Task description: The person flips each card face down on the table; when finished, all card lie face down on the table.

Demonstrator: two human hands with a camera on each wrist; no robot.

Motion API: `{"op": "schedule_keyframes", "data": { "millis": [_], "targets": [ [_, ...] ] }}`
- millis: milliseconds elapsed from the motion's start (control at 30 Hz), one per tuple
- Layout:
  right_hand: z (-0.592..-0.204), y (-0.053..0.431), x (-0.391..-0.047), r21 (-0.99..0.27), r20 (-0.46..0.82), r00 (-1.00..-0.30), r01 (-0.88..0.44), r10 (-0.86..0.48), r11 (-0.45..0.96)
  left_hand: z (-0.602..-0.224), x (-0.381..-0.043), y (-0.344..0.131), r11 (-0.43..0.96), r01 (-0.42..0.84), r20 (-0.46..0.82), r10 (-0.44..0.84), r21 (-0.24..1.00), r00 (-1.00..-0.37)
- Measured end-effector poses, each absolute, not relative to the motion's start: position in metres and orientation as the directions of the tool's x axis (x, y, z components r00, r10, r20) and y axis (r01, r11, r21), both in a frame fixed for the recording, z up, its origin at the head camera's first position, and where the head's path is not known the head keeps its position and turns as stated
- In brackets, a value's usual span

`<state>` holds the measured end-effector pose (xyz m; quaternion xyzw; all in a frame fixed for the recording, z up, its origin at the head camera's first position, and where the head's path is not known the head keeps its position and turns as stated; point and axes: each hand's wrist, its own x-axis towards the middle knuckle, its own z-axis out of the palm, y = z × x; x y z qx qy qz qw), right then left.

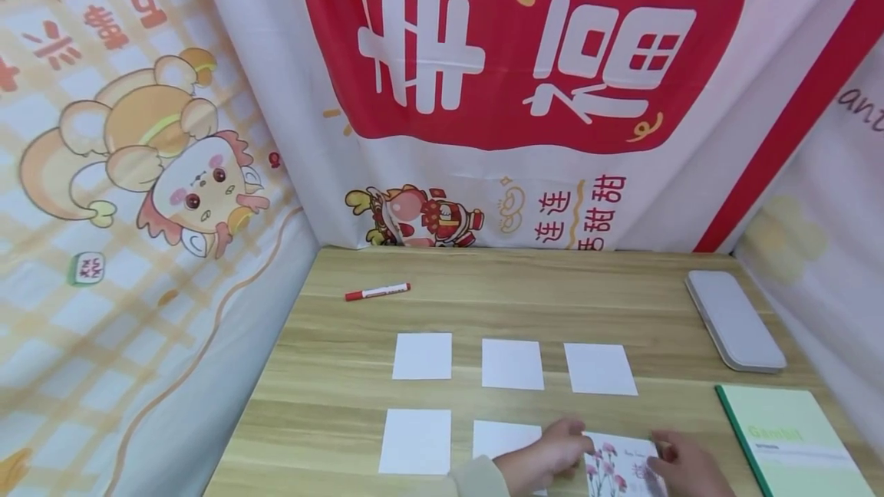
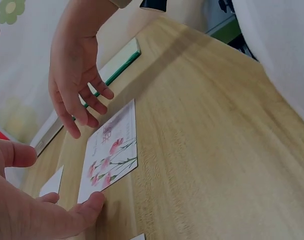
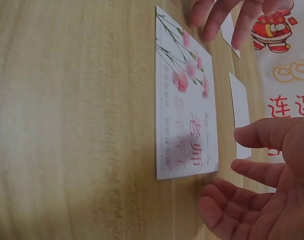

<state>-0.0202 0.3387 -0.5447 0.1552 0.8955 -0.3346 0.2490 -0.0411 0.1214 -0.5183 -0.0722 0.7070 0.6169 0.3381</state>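
Observation:
A greeting card (image 1: 615, 474) printed with pink carnations and red Chinese characters lies flat on the table at the near right. On its left side is my left hand (image 1: 542, 455); in the left wrist view a fingertip of this left hand (image 2: 42, 215) meets the card's edge, or nearly so. My right hand (image 1: 691, 466) is at the opposite side, and the right wrist view shows that right hand (image 3: 272, 185) with loosely bent fingers just off the card (image 3: 187, 110). Neither hand grips anything. Partly behind my left hand lies a blank white card (image 1: 504, 436).
Several more blank white cards lie in rows, among them a far-left card (image 1: 423, 356) and a near-left card (image 1: 414, 442). A red-and-white marker (image 1: 377, 292) lies farther back. At right are a grey case (image 1: 735, 320) and a green notebook (image 1: 794, 428). Printed curtains (image 1: 262, 60) surround the wooden table.

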Motion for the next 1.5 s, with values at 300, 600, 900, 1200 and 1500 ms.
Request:
{"op": "schedule_keyframes", "data": {
  "millis": [300, 600, 900, 1200, 1500],
  "targets": [
    [-0.551, 0.331, -0.019, -0.541, -0.609, -0.787, 0.505, 0.101, 0.672, -0.52, -0.033, 0.123, 0.21, -0.516, -0.557, 0.324, 0.831, -0.765],
    [-0.548, 0.323, -0.015, -0.54, -0.579, -0.807, 0.482, 0.111, 0.69, -0.521, -0.032, 0.124, 0.182, -0.545, -0.573, 0.325, 0.819, -0.753],
    [-0.543, 0.319, -0.016, -0.554, -0.553, -0.825, 0.467, 0.115, 0.689, -0.52, -0.031, 0.125, 0.112, -0.6, -0.604, 0.284, 0.792, -0.745],
    [-0.533, 0.311, -0.016, -0.619, -0.556, -0.825, 0.494, 0.104, 0.61, -0.513, -0.035, 0.129, -0.057, -0.535, -0.512, 0.224, 0.843, -0.829],
    [-0.528, 0.298, -0.017, -0.736, -0.542, -0.836, 0.521, 0.085, 0.432, -0.505, -0.043, 0.131, -0.194, -0.504, -0.459, 0.234, 0.842, -0.857]
  ]
}}
